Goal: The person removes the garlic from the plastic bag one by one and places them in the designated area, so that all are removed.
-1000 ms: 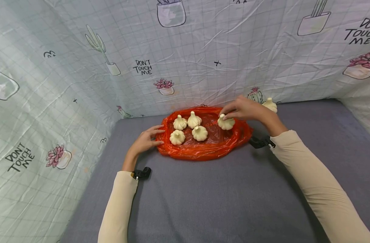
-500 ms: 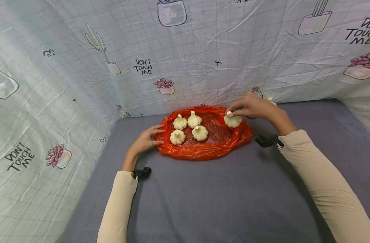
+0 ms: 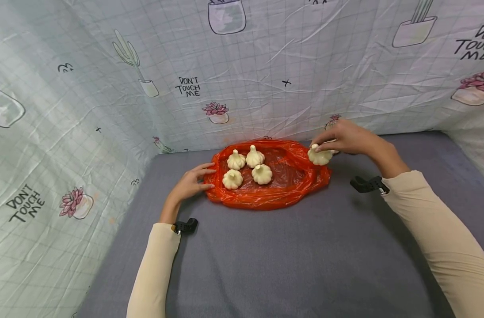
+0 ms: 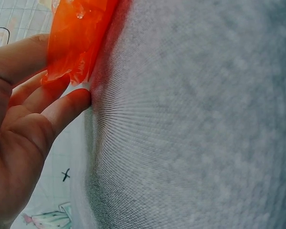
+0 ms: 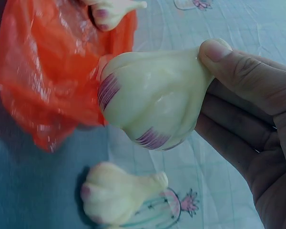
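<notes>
Compared with a second ago, the right hand [image 3: 347, 138] has carried its garlic bulb [image 3: 319, 156] from above the inside of the red bag [image 3: 261, 202] out to the bag's right end; whether bulb and plastic touch, I cannot tell. Its thumb and fingers pinch that bulb by the stem. The left hand [image 3: 189, 183] is unchanged, fingers spread wide and touching the bag's left end. The loose bulb [image 5: 117, 194] on the table [image 3: 265, 265], just beside the bag's right end, is now mostly hidden by the right hand in the head view but shows in the right wrist view. Counted up, there is one bag and six bulbs: four garlic bulbs [image 3: 261, 175] grouped in the bag's left half, one in the right hand, and the loose one.
</notes>
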Available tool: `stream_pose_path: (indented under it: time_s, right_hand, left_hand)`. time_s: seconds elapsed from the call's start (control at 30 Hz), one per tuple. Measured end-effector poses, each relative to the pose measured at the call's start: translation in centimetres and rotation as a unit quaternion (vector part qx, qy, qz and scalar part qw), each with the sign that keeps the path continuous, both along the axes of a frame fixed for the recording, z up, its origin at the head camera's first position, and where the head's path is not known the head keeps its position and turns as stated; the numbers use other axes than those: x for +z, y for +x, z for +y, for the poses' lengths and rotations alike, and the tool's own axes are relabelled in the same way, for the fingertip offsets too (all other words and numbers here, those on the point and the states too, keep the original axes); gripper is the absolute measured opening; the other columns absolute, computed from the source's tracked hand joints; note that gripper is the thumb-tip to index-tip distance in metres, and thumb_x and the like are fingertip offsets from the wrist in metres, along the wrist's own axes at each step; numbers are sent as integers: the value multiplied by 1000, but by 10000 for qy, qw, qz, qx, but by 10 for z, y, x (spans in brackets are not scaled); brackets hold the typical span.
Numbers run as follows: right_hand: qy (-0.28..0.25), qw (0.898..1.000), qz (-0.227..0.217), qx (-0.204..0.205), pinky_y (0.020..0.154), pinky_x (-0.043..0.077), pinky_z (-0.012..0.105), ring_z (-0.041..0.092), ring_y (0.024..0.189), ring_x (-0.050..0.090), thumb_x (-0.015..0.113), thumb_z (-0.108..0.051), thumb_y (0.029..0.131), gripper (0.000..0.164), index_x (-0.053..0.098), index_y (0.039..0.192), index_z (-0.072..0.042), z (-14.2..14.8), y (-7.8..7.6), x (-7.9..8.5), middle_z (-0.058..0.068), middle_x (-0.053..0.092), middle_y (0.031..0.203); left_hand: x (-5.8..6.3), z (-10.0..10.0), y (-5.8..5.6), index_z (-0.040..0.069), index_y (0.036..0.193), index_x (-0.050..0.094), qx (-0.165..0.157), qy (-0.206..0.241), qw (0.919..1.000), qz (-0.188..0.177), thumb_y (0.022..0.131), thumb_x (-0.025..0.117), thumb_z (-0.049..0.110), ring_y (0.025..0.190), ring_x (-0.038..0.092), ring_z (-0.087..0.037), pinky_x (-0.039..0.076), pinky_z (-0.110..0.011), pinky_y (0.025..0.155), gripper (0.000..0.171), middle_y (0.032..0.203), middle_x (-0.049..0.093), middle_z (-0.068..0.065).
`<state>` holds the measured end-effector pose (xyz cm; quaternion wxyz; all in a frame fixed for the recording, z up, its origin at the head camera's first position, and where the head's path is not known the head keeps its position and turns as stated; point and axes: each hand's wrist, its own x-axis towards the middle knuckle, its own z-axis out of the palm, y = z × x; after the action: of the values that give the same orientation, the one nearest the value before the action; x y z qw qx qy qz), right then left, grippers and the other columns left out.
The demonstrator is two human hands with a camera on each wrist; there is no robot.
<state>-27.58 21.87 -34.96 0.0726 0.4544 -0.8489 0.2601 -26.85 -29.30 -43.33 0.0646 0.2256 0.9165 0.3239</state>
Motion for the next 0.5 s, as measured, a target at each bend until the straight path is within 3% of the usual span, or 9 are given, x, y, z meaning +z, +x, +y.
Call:
stream_pose_path:
  time_s: [0.17,0.5]
  right_hand:
    - [83,9997,-195,-153,56,42,21,0,61,48,79,-5,86,16,81,102,-6,12,3,3,2,77,88]
    - [-71,9994,352,-17,49,30,17,-3,51,33,83,-2,79,22,82,100,-5,33,4,0,4,78,85]
  left_hand:
    - [1,-1,1,2,138,63,24,2,10000,-32,89,81,13,147,37,-29,39,-48,113,54,157,45,-5]
    - [2,1,2,4,138,63,-19,-201,9998,0,89,80,14,142,42,-30,41,-49,110,53,157,45,-4]
